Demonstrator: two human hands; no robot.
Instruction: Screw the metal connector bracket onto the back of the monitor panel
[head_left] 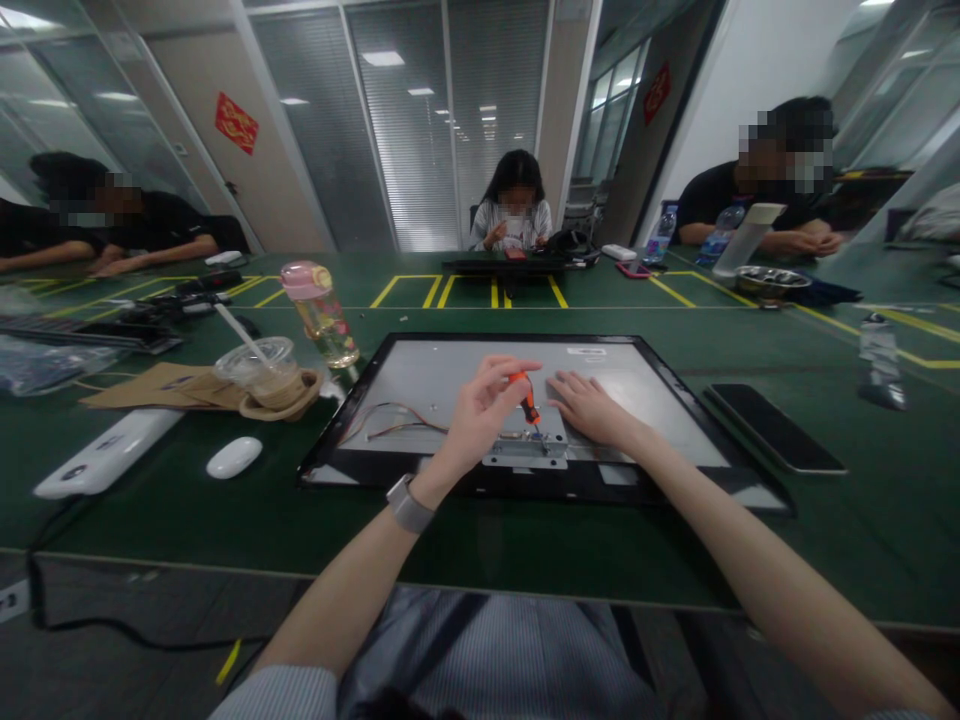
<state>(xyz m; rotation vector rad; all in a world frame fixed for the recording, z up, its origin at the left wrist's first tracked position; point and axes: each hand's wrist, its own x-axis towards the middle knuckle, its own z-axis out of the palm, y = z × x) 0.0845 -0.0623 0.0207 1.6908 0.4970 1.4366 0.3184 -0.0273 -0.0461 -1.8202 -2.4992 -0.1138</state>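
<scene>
A flat panel point(405, 375) with a black frame and a silvery back lies on the green table in front of me. My left hand point(484, 405), with a watch on its wrist, grips an orange and black screwdriver point(531, 402). The tool stands tilted, its tip down at a small metal bracket point(517, 452) near the panel's front edge. Thin cables point(397, 408) run left from the bracket across the panel. Flat on the panel, just right of the screwdriver, rests my right hand point(589, 405) with its fingers stretched out.
Left of the panel are a pink-lidded bottle point(315, 310), a plastic cup point(259, 365) in a cardboard holder, a white case point(234, 457) and a white power strip point(112, 455). A black phone point(772, 428) lies to the right. Several people sit around the table.
</scene>
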